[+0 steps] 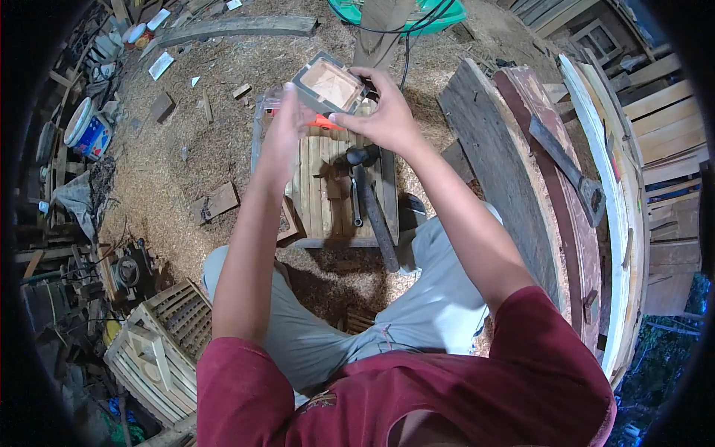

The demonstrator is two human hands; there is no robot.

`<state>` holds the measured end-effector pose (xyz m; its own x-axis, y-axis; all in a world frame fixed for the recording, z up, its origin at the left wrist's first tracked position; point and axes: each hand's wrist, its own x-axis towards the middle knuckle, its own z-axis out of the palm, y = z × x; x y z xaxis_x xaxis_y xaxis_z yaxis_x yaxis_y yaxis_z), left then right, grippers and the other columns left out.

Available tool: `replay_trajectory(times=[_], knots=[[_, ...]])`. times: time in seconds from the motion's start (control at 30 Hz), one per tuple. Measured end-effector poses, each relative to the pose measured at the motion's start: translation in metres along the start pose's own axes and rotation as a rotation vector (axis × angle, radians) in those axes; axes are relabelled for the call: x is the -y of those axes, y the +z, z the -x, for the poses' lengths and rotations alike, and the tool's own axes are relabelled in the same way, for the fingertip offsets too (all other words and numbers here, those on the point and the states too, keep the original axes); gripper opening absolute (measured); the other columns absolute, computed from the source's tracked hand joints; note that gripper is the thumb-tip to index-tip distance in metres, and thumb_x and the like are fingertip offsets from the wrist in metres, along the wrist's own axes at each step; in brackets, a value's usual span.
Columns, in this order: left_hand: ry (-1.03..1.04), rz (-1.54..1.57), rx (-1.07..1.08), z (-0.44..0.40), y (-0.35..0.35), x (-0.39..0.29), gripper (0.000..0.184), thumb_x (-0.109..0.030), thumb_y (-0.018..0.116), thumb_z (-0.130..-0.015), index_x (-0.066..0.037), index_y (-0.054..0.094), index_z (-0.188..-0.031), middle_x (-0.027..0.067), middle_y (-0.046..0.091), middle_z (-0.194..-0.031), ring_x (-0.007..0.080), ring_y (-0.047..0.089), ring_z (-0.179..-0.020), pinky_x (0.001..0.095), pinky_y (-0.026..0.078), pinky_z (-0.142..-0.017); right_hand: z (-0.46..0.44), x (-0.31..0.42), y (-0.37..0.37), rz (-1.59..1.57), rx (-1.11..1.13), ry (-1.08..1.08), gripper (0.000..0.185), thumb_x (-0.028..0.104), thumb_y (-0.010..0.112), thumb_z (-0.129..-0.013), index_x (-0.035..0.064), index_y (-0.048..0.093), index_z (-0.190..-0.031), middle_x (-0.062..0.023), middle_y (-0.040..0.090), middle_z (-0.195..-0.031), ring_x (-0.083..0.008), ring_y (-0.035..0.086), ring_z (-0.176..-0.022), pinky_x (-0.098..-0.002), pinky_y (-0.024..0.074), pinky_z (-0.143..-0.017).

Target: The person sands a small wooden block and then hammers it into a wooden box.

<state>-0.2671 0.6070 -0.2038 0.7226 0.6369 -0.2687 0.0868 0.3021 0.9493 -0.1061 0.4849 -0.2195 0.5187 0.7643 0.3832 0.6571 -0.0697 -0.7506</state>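
A small rectangular wooden box [331, 84], dark grey round the rim and pale inside, is held up tilted above a slatted wooden bench. My right hand [387, 119] grips its right side, thumb at the lower edge and fingers at the far corner. On the opposite side, my left hand [287, 130] holds the left edge; its fingers are slightly blurred and partly hidden. Below the hands, a hammer [378, 216] lies with its dark head on the slats. A wrench [356, 203] rests beside the handle. Something orange-red [322, 121] shows just under the box.
The slatted bench [316, 179] stands before my knees. Long boards [499, 164] lean at the right, with a handsaw [566, 167] on them. A white bucket [88, 128] and a slatted crate [153, 361] are on the left. Wood shavings and offcuts cover the ground; a green basin [447, 21] sits ahead.
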Motion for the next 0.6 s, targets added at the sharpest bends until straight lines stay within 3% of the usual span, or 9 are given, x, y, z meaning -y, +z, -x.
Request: replay_trajectory(times=[0.03,0.13,0.23,0.33,0.43,0.53,0.57,0.6], knots=[[0.048,-0.027,0.027,0.003,0.005,-0.003,0.07,-0.058,0.033,-0.112,-0.001,0.059,-0.144,0.0126,0.069,-0.136,0.0219,0.063,-0.128,0.0391,0.045,-0.107,0.001,0.001,0.0,0.02,0.012,-0.015,0.085,0.035,0.096,-0.07,0.0043,0.059,-0.14,-0.0184,0.062,-0.134,-0.0307,0.062,-0.126,-0.0411,0.048,-0.111],[0.021,-0.049,-0.154,-0.005,0.018,-0.007,0.06,-0.049,0.041,-0.113,0.0,0.062,-0.139,0.0116,0.074,-0.125,0.0197,0.07,-0.114,0.0384,0.05,-0.102,0.003,0.0,0.001,0.049,-0.016,-0.014,0.087,0.036,0.097,-0.069,0.0031,0.058,-0.14,-0.0183,0.062,-0.133,-0.0303,0.062,-0.125,-0.0408,0.0487,-0.11],[0.096,0.041,-0.14,-0.021,0.023,-0.002,0.053,-0.043,0.047,-0.112,0.002,0.066,-0.134,0.0115,0.075,-0.12,0.0195,0.071,-0.109,0.0379,0.053,-0.097,0.0,-0.008,-0.002,0.009,-0.054,-0.081,0.086,0.042,0.095,-0.07,0.0021,0.058,-0.137,-0.0181,0.063,-0.13,-0.0359,0.062,-0.125,-0.0437,0.0503,-0.106],[0.103,0.092,-0.163,-0.026,0.022,-0.004,0.055,-0.045,0.045,-0.112,0.002,0.068,-0.13,0.0094,0.076,-0.115,0.018,0.071,-0.105,0.0377,0.054,-0.094,0.0,-0.019,-0.001,0.015,-0.068,-0.087,0.078,0.036,0.089,-0.082,-0.0014,0.056,-0.142,-0.019,0.064,-0.129,-0.0295,0.064,-0.121,-0.0407,0.0512,-0.106],[0.136,0.05,-0.214,-0.047,-0.007,0.008,0.066,-0.056,0.049,-0.108,0.002,0.063,-0.135,0.0134,0.074,-0.119,0.0237,0.072,-0.103,0.0358,0.054,-0.086,0.002,-0.024,0.004,-0.027,-0.084,0.015,0.061,0.035,0.082,-0.086,-0.0002,0.061,-0.131,-0.0198,0.064,-0.127,-0.0367,0.062,-0.124,-0.0426,0.0508,-0.104],[0.25,0.214,-0.251,-0.055,-0.036,0.011,0.063,-0.053,0.045,-0.11,0.002,0.06,-0.139,0.0138,0.073,-0.126,0.0219,0.073,-0.108,0.0353,0.057,-0.088,0.017,0.002,-0.002,0.101,0.278,0.031,0.043,0.029,0.079,-0.088,0.001,0.066,-0.117,-0.0193,0.068,-0.117,-0.037,0.066,-0.115,-0.0444,0.0525,-0.1],[0.306,0.265,-0.246,-0.057,-0.045,0.014,0.063,-0.052,0.045,-0.111,0.001,0.059,-0.14,0.014,0.072,-0.128,0.0217,0.072,-0.11,0.035,0.057,-0.089,0.025,0.0,0.004,0.087,0.336,-0.085,0.033,0.029,0.078,-0.086,0.0041,0.07,-0.107,-0.0177,0.071,-0.103,-0.0363,0.069,-0.103,-0.0475,0.055,-0.092],[0.247,0.261,-0.317,-0.042,-0.044,0.001,0.061,-0.05,0.043,-0.112,0.0,0.056,-0.144,0.0145,0.069,-0.134,0.0228,0.071,-0.116,0.0335,0.056,-0.097,0.035,-0.004,0.013,0.171,0.453,-0.142,0.035,0.028,0.078,-0.088,0.0055,0.07,-0.113,-0.0179,0.071,-0.107,-0.0364,0.07,-0.102,-0.0473,0.0553,-0.091]])
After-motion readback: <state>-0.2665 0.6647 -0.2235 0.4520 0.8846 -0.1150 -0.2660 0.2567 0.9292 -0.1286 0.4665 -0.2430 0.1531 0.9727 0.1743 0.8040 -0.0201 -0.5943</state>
